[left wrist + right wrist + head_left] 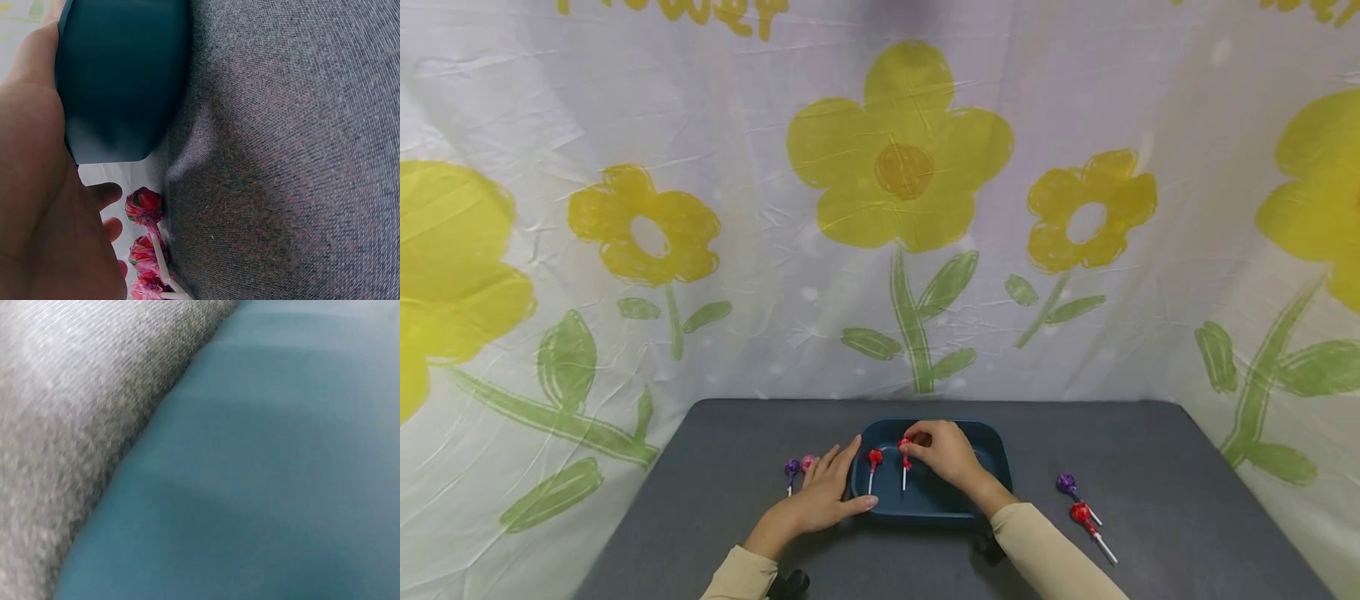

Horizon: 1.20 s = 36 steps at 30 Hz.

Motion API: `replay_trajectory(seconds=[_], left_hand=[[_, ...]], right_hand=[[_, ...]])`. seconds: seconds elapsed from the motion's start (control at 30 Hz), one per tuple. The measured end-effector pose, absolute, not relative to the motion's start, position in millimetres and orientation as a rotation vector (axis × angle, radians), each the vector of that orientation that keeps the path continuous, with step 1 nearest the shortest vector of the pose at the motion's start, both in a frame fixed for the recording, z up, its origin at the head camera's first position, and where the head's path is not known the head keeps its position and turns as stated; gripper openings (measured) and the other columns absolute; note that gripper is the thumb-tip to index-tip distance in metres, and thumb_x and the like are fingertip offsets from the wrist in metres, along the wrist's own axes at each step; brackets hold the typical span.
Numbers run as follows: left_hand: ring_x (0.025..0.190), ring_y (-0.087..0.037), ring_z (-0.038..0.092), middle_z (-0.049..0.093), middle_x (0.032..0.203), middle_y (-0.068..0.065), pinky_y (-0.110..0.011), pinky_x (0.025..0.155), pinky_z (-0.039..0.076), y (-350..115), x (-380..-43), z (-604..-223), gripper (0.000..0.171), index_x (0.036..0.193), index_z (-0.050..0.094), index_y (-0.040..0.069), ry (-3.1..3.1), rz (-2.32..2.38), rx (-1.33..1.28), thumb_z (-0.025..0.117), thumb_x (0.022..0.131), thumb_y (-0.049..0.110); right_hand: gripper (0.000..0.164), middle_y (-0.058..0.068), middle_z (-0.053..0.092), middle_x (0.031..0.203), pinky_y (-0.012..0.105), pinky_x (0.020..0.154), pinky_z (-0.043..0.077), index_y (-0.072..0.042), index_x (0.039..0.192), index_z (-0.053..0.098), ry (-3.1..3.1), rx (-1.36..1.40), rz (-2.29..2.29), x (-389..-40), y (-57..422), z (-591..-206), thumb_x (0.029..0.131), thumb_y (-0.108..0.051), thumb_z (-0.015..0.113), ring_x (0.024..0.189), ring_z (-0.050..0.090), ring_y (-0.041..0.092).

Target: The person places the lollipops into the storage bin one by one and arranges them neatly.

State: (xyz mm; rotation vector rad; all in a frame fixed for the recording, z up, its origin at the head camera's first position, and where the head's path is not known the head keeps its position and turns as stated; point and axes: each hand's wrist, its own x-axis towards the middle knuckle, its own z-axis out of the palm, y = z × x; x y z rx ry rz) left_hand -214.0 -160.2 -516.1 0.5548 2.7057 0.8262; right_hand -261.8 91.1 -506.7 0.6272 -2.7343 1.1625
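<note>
A dark teal tray (940,503) lies on the table, its wall (125,81) filling the top left of the left wrist view. My left hand (824,495), fingers spread, rests against the tray's left side. Over the tray, my right hand (947,457) pinches a red lollipop (905,464) near its head, the white stick pointing toward me. Another red lollipop (875,457) lies inside at the left. The right wrist view catches only the tray's blurred side (250,462) and tabletop, so those fingertips are hidden there.
Beyond my left fingers lie a purple lollipop (792,468) and a pink one (807,462); pink-red lollipops (144,206) appear in the left wrist view. On the right are a purple lollipop (1067,483) and a red one (1082,513). A flowered curtain (760,333) hangs behind the grey table (730,442).
</note>
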Motion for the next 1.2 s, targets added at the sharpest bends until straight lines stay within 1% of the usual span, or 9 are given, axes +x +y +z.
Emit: replay_trajectory(seconds=[0.17, 0.37, 0.53, 0.9, 1.2], left_hand=[[0.153, -0.042, 0.012, 0.023, 0.164, -0.015, -0.072, 0.116, 0.005, -161, -213, -516, 0.099, 0.161, 0.005, 0.019, 2.703, 0.832, 0.565, 0.058, 0.09, 0.064], [0.153, -0.043, 0.01, 0.021, 0.165, -0.015, -0.072, 0.116, 0.004, -162, -212, -518, 0.1, 0.161, 0.003, 0.019, 2.692, 0.83, 0.571, 0.056, 0.09, 0.066], [0.153, -0.042, 0.01, 0.021, 0.165, -0.015, -0.072, 0.116, 0.003, -162, -214, -519, 0.099, 0.161, 0.002, 0.021, 2.692, 0.839, 0.565, 0.056, 0.09, 0.066], [0.154, -0.042, 0.011, 0.02, 0.165, -0.014, -0.072, 0.116, 0.004, -161, -214, -519, 0.098, 0.161, 0.002, 0.021, 2.692, 0.838, 0.57, 0.056, 0.091, 0.064], [0.154, -0.042, 0.011, 0.021, 0.165, -0.015, -0.072, 0.116, 0.004, -162, -215, -519, 0.098, 0.161, 0.002, 0.021, 2.7, 0.833, 0.564, 0.056, 0.091, 0.064]], right_hand=[[0.018, -0.005, 0.074, 0.084, 0.02, 0.063, 0.049, -0.016, 0.099, 0.076, -2.743, 0.637, 1.171, -265, 86, -513, 0.088, -0.03, 0.075, 0.071, 0.063, 0.004], [0.017, -0.005, 0.074, 0.083, 0.02, 0.062, 0.049, -0.017, 0.098, 0.076, -2.751, 0.651, 1.156, -268, 80, -518, 0.087, -0.029, 0.075, 0.07, 0.063, 0.002], [0.016, -0.005, 0.074, 0.083, 0.02, 0.062, 0.049, -0.017, 0.098, 0.076, -2.764, 0.64, 1.138, -269, 76, -518, 0.087, -0.029, 0.075, 0.069, 0.062, 0.002], [0.016, -0.002, 0.074, 0.081, 0.022, 0.061, 0.049, -0.013, 0.097, 0.076, -2.774, 0.626, 1.12, -267, 68, -522, 0.086, -0.024, 0.077, 0.069, 0.063, 0.004], [0.016, -0.001, 0.075, 0.081, 0.022, 0.06, 0.049, -0.013, 0.096, 0.076, -2.799, 0.602, 1.098, -269, 68, -529, 0.086, -0.025, 0.077, 0.069, 0.064, 0.005]])
